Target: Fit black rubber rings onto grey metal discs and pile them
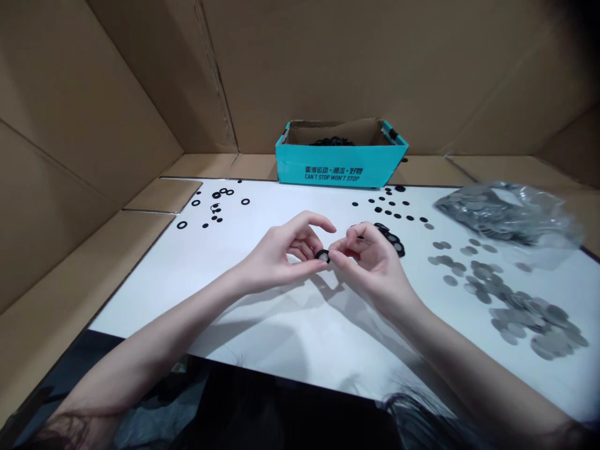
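Between my two hands, above the white tabletop (pixel 281 328), is a small black ring with a grey disc in its middle (pixel 322 255). My left hand (pixel 293 250) has it between thumb and curled fingers, with the index finger lifted apart. At its right edge, my right hand (pixel 368 253) pinches it with thumb and fingertip. Behind my right hand lies a pile of black rings (pixel 394 239), some with grey centres, partly hidden by that hand. Many grey translucent discs (pixel 504 290) are spread over the table's right side.
A turquoise box (pixel 342 165) with black pieces inside stands at the back. Black rings (pixel 195 203) and small black discs lie at the left; several small black discs (pixel 392 203) lie right of centre. A clear bag of grey discs (pixel 501 212) sits far right. Cardboard walls (pixel 375 62) surround the table.
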A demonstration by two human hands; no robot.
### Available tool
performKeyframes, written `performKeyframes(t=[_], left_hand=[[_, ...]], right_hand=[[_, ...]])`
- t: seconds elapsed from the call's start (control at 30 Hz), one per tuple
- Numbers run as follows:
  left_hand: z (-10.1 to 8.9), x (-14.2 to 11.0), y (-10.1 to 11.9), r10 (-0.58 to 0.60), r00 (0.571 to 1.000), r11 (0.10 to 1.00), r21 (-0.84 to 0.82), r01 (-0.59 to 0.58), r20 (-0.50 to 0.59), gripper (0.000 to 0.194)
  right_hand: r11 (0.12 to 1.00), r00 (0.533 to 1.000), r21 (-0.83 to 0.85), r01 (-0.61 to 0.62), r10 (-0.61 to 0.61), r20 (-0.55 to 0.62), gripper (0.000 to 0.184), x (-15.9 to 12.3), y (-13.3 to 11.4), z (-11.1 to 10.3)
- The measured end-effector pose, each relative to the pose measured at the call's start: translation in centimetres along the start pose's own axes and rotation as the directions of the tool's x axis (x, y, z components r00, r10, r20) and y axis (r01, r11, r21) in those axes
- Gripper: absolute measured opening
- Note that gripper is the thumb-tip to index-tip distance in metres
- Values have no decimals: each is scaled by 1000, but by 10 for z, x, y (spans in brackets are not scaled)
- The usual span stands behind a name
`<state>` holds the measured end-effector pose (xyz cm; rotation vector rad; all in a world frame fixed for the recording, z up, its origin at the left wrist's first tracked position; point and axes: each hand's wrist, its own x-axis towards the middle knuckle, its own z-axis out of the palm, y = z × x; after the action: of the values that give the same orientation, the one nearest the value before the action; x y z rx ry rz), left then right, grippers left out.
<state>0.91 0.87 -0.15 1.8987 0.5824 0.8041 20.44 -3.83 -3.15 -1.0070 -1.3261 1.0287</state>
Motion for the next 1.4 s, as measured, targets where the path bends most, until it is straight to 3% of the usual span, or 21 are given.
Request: performKeyframes(t=[0.2, 0.33, 0.47, 0.57, 0.73, 0.87, 1.0, 1.2, 1.3, 1.4], left_hand=[[0, 0, -2, 33, 999, 998, -57, -35, -37, 35], [1, 0, -8, 151, 986, 988, 49, -148, -66, 34], [4, 0, -11, 313, 947, 939, 169, -298, -70, 24], [6, -1, -11, 404, 912, 892, 253, -376, -70, 34], [9, -2, -13, 480, 875, 837, 334, -434, -64, 41], [8, -1, -13, 477, 878, 835, 328, -442, -31, 40], [7, -2, -8, 386, 922, 886, 288, -363, -23, 36], [9, -2, 1, 159, 968, 982, 135, -134, -193, 34], [10, -2, 1, 111, 980, 991, 90, -98, -167, 33], [10, -1, 1, 94, 988, 993, 87, -84, -123, 35]], right_hand=[[940, 971, 246, -235, 219, 92, 51, 2, -5, -2], [920, 962, 281, -273, 258, 90, 55, 2, -8, -1], [911, 957, 296, -287, 282, 61, 57, 2, -7, 1], [909, 955, 296, -294, 295, 41, 58, 2, -7, 0], [883, 932, 298, -363, 340, 129, 55, 3, -11, -2], [869, 922, 309, -387, 357, 149, 55, 3, -11, -3], [904, 949, 290, -315, 298, 102, 53, 2, -8, -2], [997, 997, 82, -16, 22, -73, 39, -3, -3, 4], [995, 991, -58, 78, -84, -100, 32, -5, -3, 6], [990, 987, -84, 114, -123, -101, 29, -6, -3, 6]])
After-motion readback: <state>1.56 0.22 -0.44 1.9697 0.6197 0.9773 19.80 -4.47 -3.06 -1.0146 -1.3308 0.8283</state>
